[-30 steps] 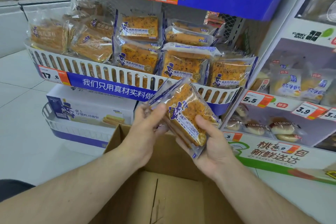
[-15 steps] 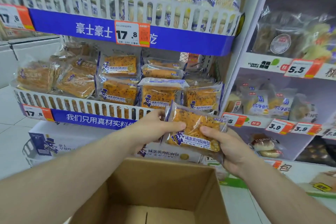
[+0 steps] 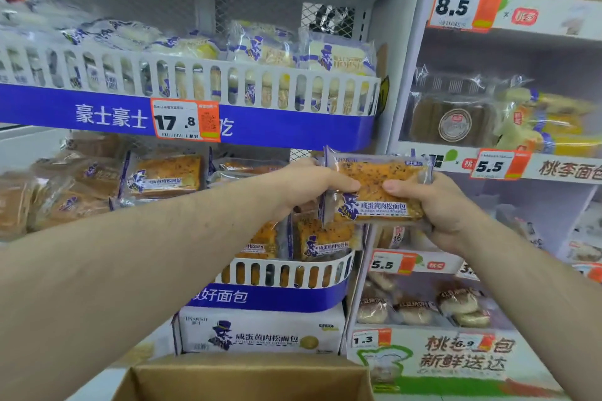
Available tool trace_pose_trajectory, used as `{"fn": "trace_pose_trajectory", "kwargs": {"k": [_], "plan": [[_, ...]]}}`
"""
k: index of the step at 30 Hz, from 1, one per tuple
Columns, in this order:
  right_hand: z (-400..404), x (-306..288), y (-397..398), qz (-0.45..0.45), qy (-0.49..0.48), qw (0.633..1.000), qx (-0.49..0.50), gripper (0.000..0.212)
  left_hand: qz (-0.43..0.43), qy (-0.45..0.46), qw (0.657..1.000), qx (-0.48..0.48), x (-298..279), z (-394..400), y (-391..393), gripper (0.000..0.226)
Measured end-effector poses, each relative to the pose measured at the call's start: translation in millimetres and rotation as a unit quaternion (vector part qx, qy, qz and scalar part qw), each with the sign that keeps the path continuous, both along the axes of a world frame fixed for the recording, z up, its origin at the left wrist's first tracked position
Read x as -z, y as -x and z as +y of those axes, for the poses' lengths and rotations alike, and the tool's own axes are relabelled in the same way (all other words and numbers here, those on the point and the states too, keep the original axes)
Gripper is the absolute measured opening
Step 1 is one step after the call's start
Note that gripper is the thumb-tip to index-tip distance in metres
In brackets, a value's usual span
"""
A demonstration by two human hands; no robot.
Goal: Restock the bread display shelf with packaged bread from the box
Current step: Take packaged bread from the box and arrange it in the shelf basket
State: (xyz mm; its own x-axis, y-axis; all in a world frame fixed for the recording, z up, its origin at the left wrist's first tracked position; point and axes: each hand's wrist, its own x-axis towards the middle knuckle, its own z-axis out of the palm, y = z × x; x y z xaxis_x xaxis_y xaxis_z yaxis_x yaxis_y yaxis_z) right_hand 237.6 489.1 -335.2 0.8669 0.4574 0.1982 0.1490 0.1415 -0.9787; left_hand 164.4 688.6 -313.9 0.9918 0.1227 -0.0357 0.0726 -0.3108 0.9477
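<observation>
A clear packet of orange-brown bread [image 3: 374, 187] with a blue label is held upright in both hands, above the right end of the middle display shelf [image 3: 286, 273]. My left hand [image 3: 303, 185] grips its left edge, thumb across the front. My right hand [image 3: 436, 208] grips its right side and bottom corner. Several packets of the same bread [image 3: 163, 176] lie on that shelf. The open brown cardboard box [image 3: 247, 378] sits at the bottom edge of the view; its inside is out of sight.
The upper shelf [image 3: 195, 75], with a white slotted rail and blue front, holds pale bread packets. A white bread carton [image 3: 260, 332] stands under the middle shelf. To the right is another shelving unit [image 3: 488, 166] with price tags and other breads.
Both hands have lifted the bread packet up from over the box and to the right, level with the middle shelf. The packet has turned upright. The camera has tilted up, so the box has dropped low.
</observation>
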Motion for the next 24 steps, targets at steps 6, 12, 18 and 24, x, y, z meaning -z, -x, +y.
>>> {"fn": "trace_pose_trajectory", "kwargs": {"k": [6,12,18,24], "plan": [[7.6,28.5,-10.5,0.069,-0.030,0.997,-0.014,0.069,-0.047,-0.118,0.992,0.009,23.0,5.0,13.9,0.045],[4.3,60.9,-16.3,0.168,-0.099,0.980,-0.046,0.107,-0.128,-0.223,0.964,0.061,56.5,13.7,24.0,0.056],[7.6,65.3,-1.2,0.179,-0.119,0.973,-0.078,0.102,-0.170,-0.364,0.915,0.042,67.1,28.0,29.4,0.045],[11.8,67.7,-0.3,0.181,-0.149,0.968,-0.087,0.102,-0.369,-0.576,0.728,-0.047,82.9,57.1,43.0,0.025]]}}
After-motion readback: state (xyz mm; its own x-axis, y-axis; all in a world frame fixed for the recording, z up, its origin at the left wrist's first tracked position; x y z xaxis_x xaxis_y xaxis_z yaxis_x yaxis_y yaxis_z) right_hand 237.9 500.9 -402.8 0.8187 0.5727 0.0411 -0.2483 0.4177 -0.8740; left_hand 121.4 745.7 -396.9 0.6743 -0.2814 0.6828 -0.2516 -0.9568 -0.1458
